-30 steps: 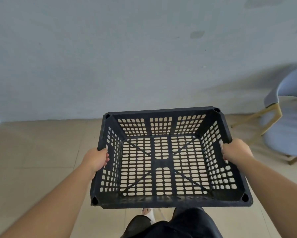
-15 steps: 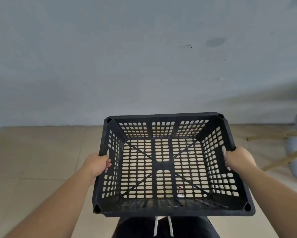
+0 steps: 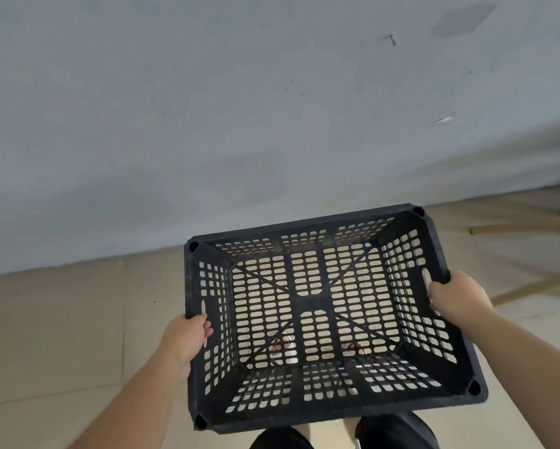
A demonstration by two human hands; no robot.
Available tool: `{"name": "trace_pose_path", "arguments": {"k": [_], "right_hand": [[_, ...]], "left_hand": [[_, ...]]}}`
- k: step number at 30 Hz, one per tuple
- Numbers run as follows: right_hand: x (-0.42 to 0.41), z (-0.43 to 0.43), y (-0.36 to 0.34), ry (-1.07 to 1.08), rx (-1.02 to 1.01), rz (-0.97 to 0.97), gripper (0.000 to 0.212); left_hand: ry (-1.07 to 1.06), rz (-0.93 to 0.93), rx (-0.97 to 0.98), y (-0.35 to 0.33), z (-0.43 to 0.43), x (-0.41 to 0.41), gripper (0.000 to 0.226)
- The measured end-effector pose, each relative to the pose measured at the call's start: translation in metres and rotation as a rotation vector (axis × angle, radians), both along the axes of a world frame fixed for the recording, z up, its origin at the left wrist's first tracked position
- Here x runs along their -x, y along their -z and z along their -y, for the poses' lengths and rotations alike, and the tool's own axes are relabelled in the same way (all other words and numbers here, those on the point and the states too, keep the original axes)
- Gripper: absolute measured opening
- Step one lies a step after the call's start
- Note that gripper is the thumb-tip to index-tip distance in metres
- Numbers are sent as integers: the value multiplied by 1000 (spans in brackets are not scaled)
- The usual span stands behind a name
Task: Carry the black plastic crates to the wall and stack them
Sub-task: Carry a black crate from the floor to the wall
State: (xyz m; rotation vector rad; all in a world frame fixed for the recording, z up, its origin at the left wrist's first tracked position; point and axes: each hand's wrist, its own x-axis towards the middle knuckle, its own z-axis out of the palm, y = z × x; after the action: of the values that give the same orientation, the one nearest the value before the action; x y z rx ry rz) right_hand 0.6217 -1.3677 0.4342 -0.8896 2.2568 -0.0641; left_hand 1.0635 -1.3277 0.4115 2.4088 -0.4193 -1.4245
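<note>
Just short of the pale grey painted wall (image 3: pixel 239 124), an empty black perforated plastic crate (image 3: pixel 308 303) is held open side up above the beige tiled floor (image 3: pixel 61 319), its far edge skewed a little against the wall's foot. The left hand (image 3: pixel 184 338) is curled round the crate's left rim just below the handle slot, and the right hand (image 3: pixel 456 296) is curled round the right rim at its slot; both are closed firmly on the plastic. The carrying step is judged to be nearly done. Since no other crate is seen by the wall, a lowering to the floor close to the wall is probably called for next, with the crate squared to the wall first. The slotted base and sides look rigid, light and undamaged.
</note>
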Motion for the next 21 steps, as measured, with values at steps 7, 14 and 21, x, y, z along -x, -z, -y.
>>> {"name": "trace_pose_path", "arguments": {"k": [7,14,21], "right_hand": [[-5,29,106,25,-55,-26,25],[6,55,233,25,-71,-4,23],[6,86,344,10,-79,15,29]], "left_hand": [[-30,37,-34,102,40,-1,25],[-49,25,-55,228,63,10,27],[-47,49,-39,345,78,12,29]]}}
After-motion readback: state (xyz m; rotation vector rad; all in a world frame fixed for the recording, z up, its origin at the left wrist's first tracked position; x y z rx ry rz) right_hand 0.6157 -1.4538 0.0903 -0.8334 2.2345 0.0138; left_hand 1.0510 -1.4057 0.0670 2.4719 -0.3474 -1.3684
